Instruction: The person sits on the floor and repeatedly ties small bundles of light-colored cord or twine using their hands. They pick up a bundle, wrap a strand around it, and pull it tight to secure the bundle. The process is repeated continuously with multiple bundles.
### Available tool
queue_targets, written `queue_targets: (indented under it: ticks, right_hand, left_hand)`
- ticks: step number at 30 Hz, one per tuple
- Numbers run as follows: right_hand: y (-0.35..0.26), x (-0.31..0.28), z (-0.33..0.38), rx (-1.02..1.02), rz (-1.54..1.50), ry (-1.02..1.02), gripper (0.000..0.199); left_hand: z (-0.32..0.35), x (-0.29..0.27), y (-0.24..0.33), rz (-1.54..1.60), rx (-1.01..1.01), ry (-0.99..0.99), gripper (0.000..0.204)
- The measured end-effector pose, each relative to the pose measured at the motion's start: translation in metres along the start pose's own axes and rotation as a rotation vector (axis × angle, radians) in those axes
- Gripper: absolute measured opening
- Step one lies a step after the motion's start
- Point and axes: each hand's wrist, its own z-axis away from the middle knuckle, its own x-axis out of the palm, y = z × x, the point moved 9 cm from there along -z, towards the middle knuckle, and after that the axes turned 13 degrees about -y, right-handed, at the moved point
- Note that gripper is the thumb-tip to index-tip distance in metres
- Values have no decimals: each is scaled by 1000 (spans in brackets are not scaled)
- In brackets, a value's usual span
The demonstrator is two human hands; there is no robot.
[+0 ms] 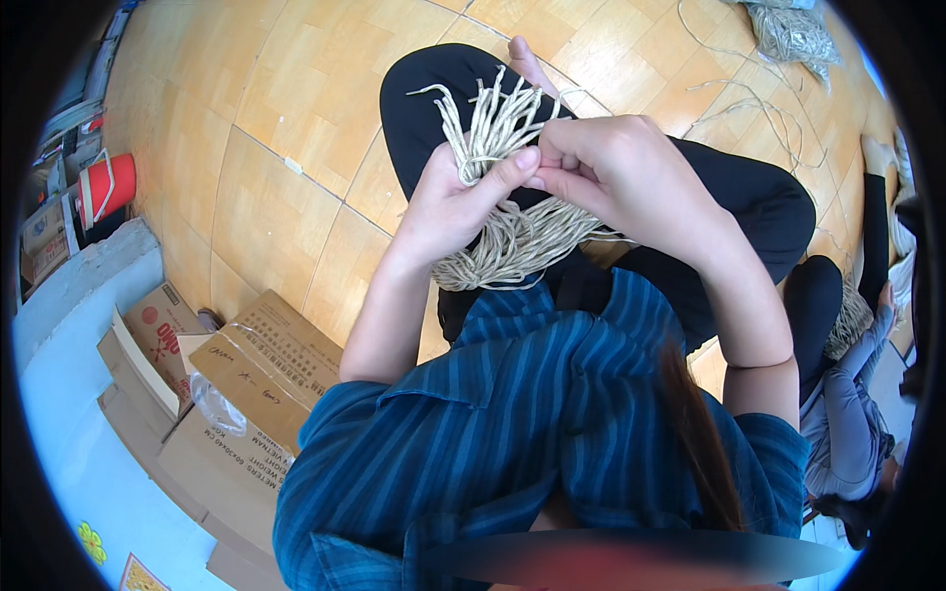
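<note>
Clear bag (796,39), cord (788,47) inside!
Left hand (451,202) grips the cord bundle (501,118); right hand (636,169) pinches just beside it, hold unclear.

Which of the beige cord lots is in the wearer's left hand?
The bunch whose loose ends fan out above the left hand; the loose strands on the floor and the bundle beside the other person lie apart from that hand.
</note>
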Motion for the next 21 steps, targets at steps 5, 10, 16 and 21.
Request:
queue_targets:
  ticks: [5, 10, 16, 21]
  right_hand:
    - [29, 29, 2, 160, -489, -73, 26]
    - [41, 80, 5, 192, -1326, -295, 30]
    - [43, 100, 5, 250, -1538, -203, 25]
    - [32, 72, -4, 31, -1048, -59, 25]
  left_hand:
    - [-2, 0, -9, 92, 46, 116, 19]
    - [0, -3, -11, -28, 10, 33, 16]
    - [-3, -4, -11, 14, 9, 4, 18]
    - [-3, -2, -12, 160, -48, -32, 19]
